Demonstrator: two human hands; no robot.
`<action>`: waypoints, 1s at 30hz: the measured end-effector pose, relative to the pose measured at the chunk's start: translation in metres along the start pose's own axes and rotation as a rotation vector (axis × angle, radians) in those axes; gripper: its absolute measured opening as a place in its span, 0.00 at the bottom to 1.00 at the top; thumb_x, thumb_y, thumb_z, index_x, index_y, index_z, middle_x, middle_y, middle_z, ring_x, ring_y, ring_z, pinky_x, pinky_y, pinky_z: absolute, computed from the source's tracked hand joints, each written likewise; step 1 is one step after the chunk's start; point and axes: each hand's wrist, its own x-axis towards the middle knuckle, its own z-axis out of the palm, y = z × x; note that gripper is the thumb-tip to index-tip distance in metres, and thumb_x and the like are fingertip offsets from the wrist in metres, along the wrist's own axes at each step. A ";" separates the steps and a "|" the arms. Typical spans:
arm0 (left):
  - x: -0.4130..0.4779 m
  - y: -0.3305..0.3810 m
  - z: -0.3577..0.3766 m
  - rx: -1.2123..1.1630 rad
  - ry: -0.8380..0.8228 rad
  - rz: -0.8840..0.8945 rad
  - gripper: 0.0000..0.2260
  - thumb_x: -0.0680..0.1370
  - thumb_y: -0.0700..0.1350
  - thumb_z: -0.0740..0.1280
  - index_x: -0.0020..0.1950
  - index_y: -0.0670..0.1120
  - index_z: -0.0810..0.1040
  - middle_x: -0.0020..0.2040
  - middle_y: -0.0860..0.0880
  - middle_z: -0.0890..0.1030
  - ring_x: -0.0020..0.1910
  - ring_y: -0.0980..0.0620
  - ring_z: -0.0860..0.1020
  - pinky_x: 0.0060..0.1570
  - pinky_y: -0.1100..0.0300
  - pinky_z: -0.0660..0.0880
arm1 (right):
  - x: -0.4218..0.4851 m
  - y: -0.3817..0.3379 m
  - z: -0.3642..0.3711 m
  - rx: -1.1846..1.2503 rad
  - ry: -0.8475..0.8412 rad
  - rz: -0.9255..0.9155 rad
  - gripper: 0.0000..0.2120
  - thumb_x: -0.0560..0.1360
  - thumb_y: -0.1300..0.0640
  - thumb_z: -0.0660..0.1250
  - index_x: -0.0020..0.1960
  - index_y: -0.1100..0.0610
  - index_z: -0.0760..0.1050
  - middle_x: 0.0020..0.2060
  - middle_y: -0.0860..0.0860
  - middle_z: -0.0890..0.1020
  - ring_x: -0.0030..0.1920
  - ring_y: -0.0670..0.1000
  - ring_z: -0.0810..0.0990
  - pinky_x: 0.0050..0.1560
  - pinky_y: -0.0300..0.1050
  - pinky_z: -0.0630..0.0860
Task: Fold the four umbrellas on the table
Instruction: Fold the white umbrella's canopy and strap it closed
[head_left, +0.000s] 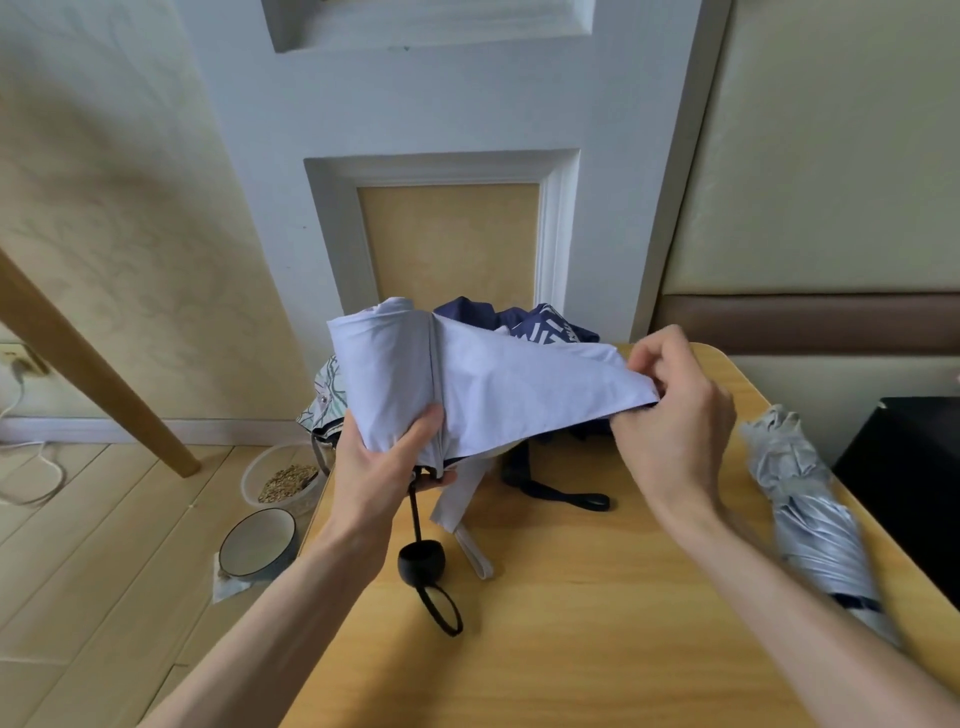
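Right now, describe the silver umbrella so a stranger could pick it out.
Start at the wooden table. Along its right edge lies the silver umbrella, collapsed into a bundle. Unlike the held lilac umbrella and the navy umbrella behind, it is shiny grey and alone.

Left hand (382, 457) gripping, right hand (675, 410) pinching (both forearms raised)

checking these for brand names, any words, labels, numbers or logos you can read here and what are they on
Nothing can be read.
White print on the navy umbrella: looks like lettering, but it is crumpled and partly hidden, so it is not legible.
Lilac umbrella: no text visible.
Silver umbrella: no text visible.
Patterned umbrella: a line pattern only, no words visible.
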 end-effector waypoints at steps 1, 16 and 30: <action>-0.001 0.000 0.003 -0.011 0.001 0.010 0.26 0.75 0.45 0.79 0.71 0.51 0.75 0.63 0.46 0.83 0.56 0.42 0.86 0.43 0.43 0.86 | -0.002 0.000 0.001 -0.011 0.028 0.016 0.16 0.71 0.68 0.73 0.44 0.53 0.68 0.28 0.43 0.70 0.29 0.49 0.67 0.30 0.46 0.61; 0.003 0.004 -0.006 0.018 -0.031 0.022 0.26 0.76 0.45 0.79 0.71 0.52 0.75 0.63 0.46 0.82 0.55 0.42 0.86 0.42 0.42 0.86 | 0.010 0.010 -0.007 -0.013 -0.492 -0.288 0.24 0.68 0.52 0.78 0.63 0.57 0.82 0.63 0.49 0.76 0.61 0.51 0.80 0.53 0.49 0.80; -0.007 0.000 0.009 0.024 0.017 0.073 0.25 0.76 0.42 0.79 0.70 0.51 0.75 0.61 0.47 0.82 0.54 0.44 0.85 0.38 0.48 0.85 | 0.002 -0.001 -0.004 0.007 0.077 0.081 0.21 0.69 0.76 0.66 0.55 0.57 0.78 0.24 0.42 0.69 0.26 0.47 0.65 0.29 0.45 0.59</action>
